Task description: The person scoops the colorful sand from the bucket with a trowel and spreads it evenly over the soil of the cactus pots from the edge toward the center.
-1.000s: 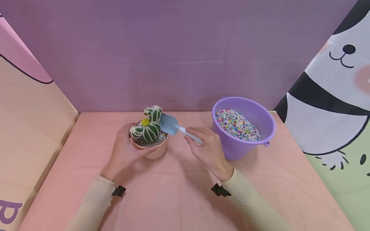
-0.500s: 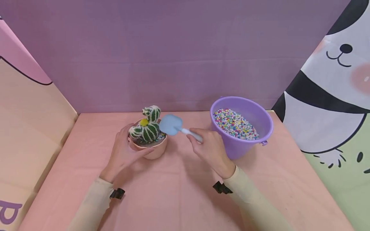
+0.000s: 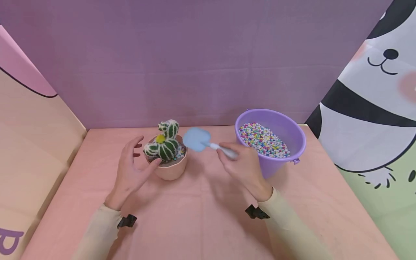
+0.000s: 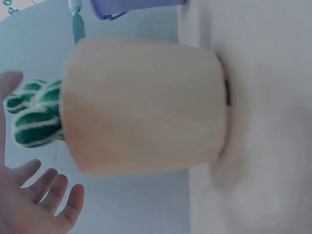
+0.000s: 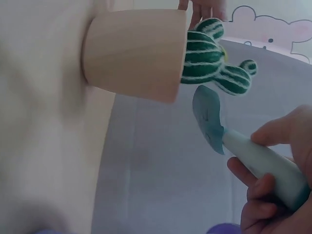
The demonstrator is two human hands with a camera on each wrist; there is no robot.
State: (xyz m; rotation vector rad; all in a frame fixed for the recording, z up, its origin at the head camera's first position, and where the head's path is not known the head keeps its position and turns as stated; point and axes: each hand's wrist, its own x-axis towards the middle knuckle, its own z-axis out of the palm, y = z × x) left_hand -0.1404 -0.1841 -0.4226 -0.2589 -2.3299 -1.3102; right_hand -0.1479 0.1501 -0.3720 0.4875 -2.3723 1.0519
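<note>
1. One purple bucket [image 3: 274,165] stood on the worktop [image 3: 188,224] to your right.
2. Your peach pot [image 3: 170,172] stood upright left of the bucket, the cactus [image 3: 168,149] inside it.
3. Your left hand [image 3: 130,173] had just come away from the pot, fingers spread and relaxed, gripping nothing; the pot seemed steady unaided.
4. Your right hand [image 3: 244,167] stayed curled around the scoop [image 3: 197,140] and had drawn it slightly back; its blade, near the pot, looked bare, so probably unloaded.
5. Coloured beads [image 3: 264,141] lay in the bucket and around the cactus.
</note>
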